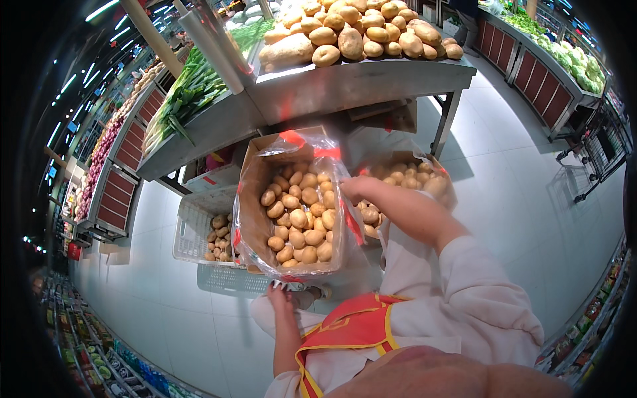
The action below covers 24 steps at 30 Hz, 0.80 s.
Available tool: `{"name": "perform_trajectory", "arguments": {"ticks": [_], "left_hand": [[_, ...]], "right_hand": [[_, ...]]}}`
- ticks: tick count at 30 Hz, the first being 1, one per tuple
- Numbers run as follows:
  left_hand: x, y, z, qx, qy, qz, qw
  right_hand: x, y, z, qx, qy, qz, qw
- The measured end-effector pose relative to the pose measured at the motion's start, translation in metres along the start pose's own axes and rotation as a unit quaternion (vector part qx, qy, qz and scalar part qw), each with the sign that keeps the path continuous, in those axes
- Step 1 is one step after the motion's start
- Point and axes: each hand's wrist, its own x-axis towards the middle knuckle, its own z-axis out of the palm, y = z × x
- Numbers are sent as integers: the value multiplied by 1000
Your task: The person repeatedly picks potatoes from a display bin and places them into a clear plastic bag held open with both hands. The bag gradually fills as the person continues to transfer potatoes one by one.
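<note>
A cardboard box (251,199) lined with clear plastic film (348,219) stands before me, with several potatoes (298,219) in it. Red tape marks its rim and sides. At the box's far right side, my right hand (358,188) is closed on the edge with the plastic liner; its fingertips are partly hidden. My left hand (280,294) is at the near edge of the same box, its fingers bent toward the underside; its grip is unclear. Right of it, partly behind my right forearm, is a second box of potatoes (410,174).
A white plastic crate (191,224) with potatoes stands at left. Above the boxes, a metal display table (363,84) bears heaped potatoes (348,42) and green onions (191,84). A plastic bag roll (211,49) stands on it. At right are a shopping cart (602,144) and a cabbage stand (537,74).
</note>
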Motion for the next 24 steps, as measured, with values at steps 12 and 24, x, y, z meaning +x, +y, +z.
{"name": "perform_trajectory", "arguments": {"ticks": [12, 24], "left_hand": [[-18, 61, 20, 67, 134, 304, 941], [51, 38, -34, -259, 92, 81, 958]], "right_hand": [[25, -2, -7, 5, -11, -1, 1000], [26, 10, -8, -5, -23, -11, 1000]]}}
